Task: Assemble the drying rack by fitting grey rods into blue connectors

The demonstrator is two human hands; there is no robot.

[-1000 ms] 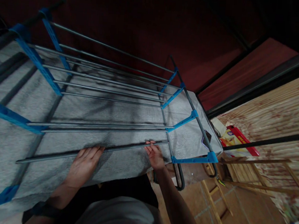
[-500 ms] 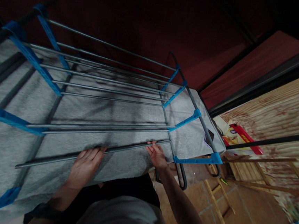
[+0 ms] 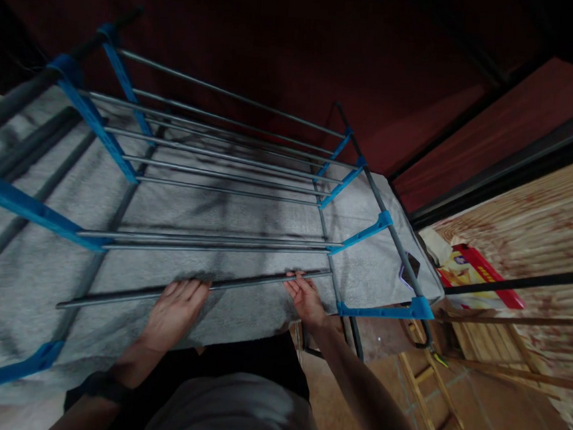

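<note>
A grey metal rod (image 3: 240,282) lies loose across a grey towel (image 3: 246,211) under a rack frame of grey rods and blue plastic side pieces (image 3: 98,131). My left hand (image 3: 175,315) lies flat on the towel with its fingers stretched out, fingertips against the loose rod. My right hand (image 3: 305,298) pinches the same rod near its right end. The rod's left end reaches toward a blue side piece at the lower left.
A blue bracket (image 3: 388,310) sticks out at the rack's right corner. To the right are a wooden frame (image 3: 426,394) on a tiled floor, a red-and-yellow package (image 3: 472,275) and a black bar (image 3: 521,282). A dark red wall stands behind.
The view has shifted a little to the left, so the rack appears further right. Both hands stay on the loose rod in almost the same pose.
</note>
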